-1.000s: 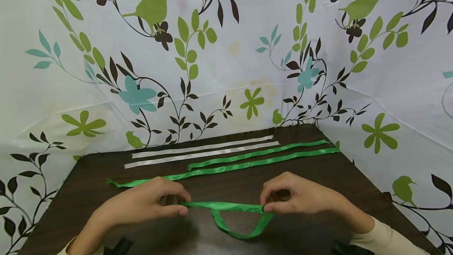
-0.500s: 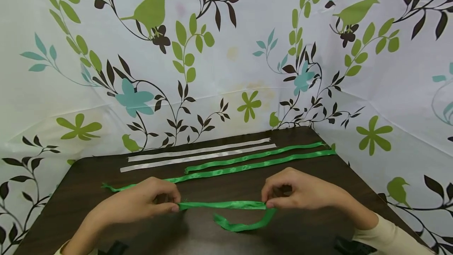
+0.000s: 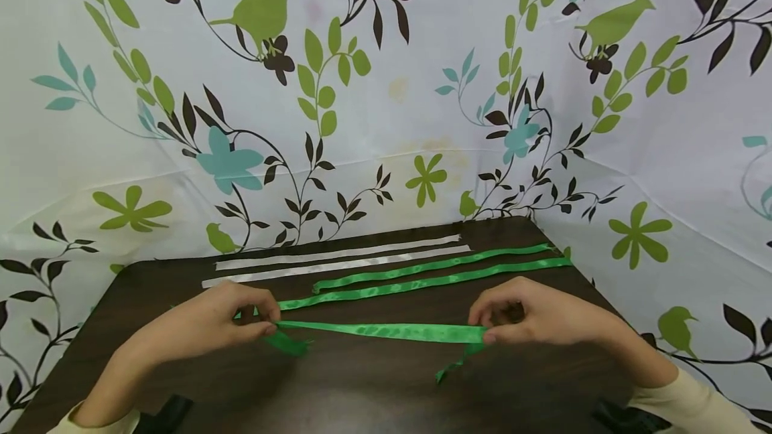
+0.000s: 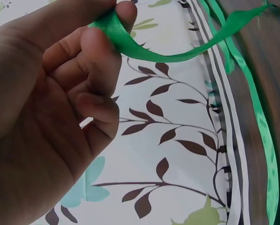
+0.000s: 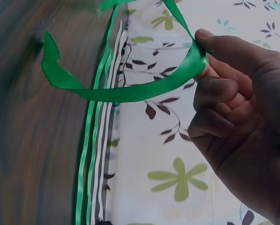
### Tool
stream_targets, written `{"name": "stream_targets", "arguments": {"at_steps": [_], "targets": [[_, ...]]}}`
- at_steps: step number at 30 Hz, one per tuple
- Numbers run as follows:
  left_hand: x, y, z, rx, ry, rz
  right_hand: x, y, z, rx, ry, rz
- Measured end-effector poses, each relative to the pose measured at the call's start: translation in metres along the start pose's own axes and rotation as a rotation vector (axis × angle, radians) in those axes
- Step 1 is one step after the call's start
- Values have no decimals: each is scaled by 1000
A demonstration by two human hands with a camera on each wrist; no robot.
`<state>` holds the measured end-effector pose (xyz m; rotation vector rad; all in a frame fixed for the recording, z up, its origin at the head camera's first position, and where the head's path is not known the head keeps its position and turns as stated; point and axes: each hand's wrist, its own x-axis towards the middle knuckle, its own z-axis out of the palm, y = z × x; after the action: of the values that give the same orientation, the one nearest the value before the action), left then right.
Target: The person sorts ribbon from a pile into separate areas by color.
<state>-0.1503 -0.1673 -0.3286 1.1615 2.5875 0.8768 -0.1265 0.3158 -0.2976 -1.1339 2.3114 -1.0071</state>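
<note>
A green satin ribbon [image 3: 410, 332] stretches between both hands above the dark table. My left hand [image 3: 205, 320] pinches it between thumb and fingertips, and a frayed end hangs just below. At the other side my right hand [image 3: 543, 313] pinches the ribbon the same way, with a narrow tail dangling under it. In the left wrist view the ribbon [image 4: 163, 57] curves away from the thumb and index finger. The right wrist view has the ribbon [image 5: 116, 95] folded at the fingertips, one length running up and the loose length curling left.
Two white ribbons [image 3: 338, 262] lie straight along the back of the brown table [image 3: 374, 394]. In front of them are two longer green ribbons [image 3: 434, 281], the nearer one partly hidden by the left hand. A patterned cloth [image 3: 386, 99] hangs behind the table.
My hands have moved apart, the left going left and the right going right. The span of ribbon between them has lengthened, and the loop under the right hand has become a short tail.
</note>
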Motion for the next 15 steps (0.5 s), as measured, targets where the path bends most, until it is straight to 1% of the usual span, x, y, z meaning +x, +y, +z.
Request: {"name": "stream_targets", "arguments": {"at_steps": [3, 6, 8, 12, 15], "targets": [[-2, -2, -4, 50, 37, 3, -5, 4, -4, -13, 10, 25], [-3, -4, -8, 54, 66, 3, -9, 8, -7, -26, 18, 60], [-5, -6, -11, 33, 84, -5, -12, 11, -8, -35, 21, 75], [-10, -7, -16, -28, 97, -67, -17, 19, -12, -67, 33, 82], [-13, -9, -19, -48, 98, -105, -22, 28, -15, -86, 47, 79]]}}
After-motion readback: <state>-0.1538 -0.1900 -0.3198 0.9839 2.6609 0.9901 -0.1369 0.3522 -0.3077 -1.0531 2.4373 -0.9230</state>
